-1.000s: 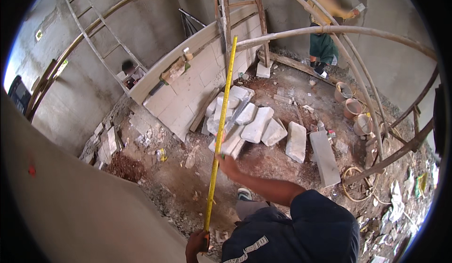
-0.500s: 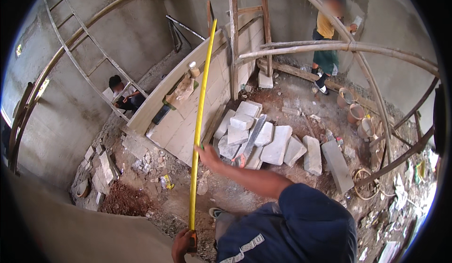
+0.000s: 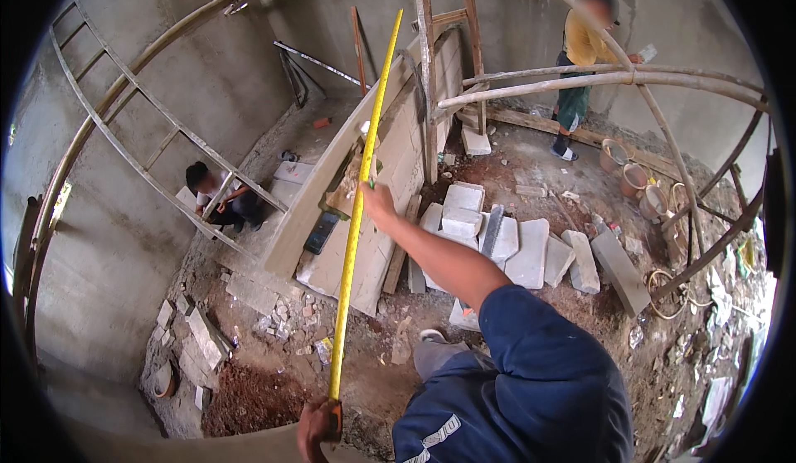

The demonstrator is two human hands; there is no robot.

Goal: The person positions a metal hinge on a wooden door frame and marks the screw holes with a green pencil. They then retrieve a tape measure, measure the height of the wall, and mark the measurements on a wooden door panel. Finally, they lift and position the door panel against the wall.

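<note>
My left hand (image 3: 313, 431) grips the orange-and-black case of a tape measure (image 3: 336, 420) at the bottom of the view. Its long yellow blade (image 3: 351, 272) runs out stiffly, slanting up and away past the low block wall (image 3: 396, 214). Partway along, my right hand (image 3: 378, 203) is closed at the blade's right side, and a small green thing shows by its fingers. Behind the blade, on the wall, are a dark box-like object (image 3: 321, 232) and a crumpled brown piece (image 3: 342, 191), partly hidden.
Pale blocks (image 3: 524, 252) lie piled right of the wall. Wooden poles (image 3: 580, 84) cross at the right, near several buckets (image 3: 634, 179). A ladder (image 3: 157, 152) leans at left beside a crouching person (image 3: 222, 199). Another person (image 3: 584, 44) stands far right. Rubble (image 3: 282, 324) covers the ground.
My right hand has moved farther out along the tape blade, away from the case. The blade's far end has swung slightly right. The whole view has shifted somewhat.
</note>
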